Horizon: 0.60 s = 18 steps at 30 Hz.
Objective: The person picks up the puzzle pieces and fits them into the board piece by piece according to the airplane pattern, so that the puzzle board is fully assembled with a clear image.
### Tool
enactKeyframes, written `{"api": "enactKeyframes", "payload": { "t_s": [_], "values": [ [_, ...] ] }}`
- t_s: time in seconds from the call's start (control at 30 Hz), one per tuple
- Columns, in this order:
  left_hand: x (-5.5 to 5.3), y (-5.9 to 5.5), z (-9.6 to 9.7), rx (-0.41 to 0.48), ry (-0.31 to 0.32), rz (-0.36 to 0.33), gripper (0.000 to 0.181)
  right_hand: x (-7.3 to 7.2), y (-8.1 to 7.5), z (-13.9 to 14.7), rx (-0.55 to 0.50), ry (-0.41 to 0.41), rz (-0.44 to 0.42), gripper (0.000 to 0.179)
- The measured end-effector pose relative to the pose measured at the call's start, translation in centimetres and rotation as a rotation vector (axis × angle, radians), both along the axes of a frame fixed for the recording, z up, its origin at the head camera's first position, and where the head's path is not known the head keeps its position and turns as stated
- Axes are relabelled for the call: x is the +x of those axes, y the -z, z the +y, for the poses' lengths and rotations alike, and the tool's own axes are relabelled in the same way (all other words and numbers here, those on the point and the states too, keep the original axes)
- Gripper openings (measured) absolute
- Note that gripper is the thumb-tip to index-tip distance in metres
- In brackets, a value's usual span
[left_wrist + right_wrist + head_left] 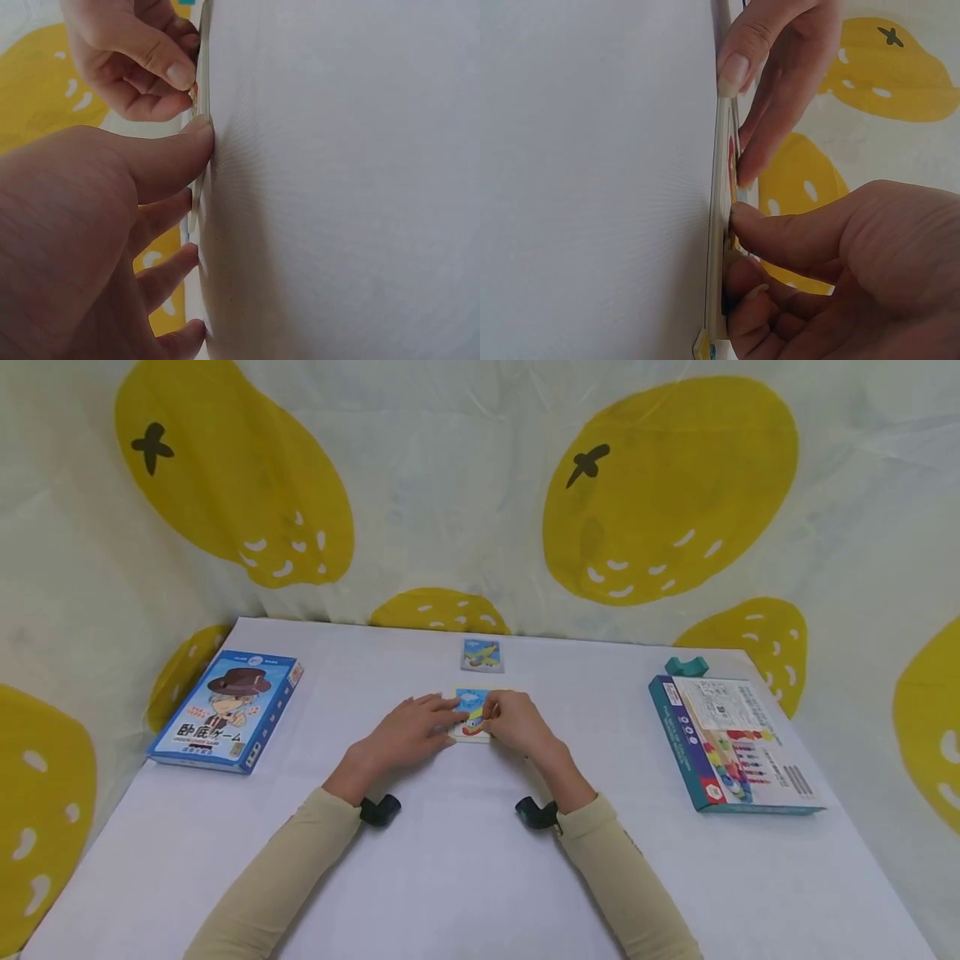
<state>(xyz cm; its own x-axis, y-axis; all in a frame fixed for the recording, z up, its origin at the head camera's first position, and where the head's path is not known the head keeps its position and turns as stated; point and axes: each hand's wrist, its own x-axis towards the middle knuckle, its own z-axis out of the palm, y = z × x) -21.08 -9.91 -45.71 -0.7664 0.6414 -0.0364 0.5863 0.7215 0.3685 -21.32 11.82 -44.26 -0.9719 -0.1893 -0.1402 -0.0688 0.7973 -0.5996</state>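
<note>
A small picture puzzle (472,700) with an airplane on a blue sky lies in a pale tray (471,740) at the middle of the table. My left hand (416,728) rests at its left side, fingers spread and mostly straight, the thumb (196,139) against the near edge. My right hand (519,722) is over the right part, its fingers curled, with thumb and forefinger pinching a puzzle piece at the picture's surface. The fingers mostly hide that piece. In the right wrist view, a small yellow and blue piece (702,345) shows beside the tray's edge.
Behind the tray lies a card (482,656) with a similar airplane picture. A blue game box (225,710) is at the left. At the right sits a teal-edged box (742,743), with a teal curved block (686,667) behind it. A fruit-patterned cloth (450,485) hangs behind the table.
</note>
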Motion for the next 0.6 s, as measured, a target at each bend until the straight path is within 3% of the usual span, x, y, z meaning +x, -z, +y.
{"api": "enactKeyframes", "payload": {
  "t_s": [0.6],
  "values": [
    [0.52,-0.12,0.49,-0.063,0.014,0.046,0.046,0.41,-0.18,0.61,0.054,0.067,0.003,0.019]
  ]
}}
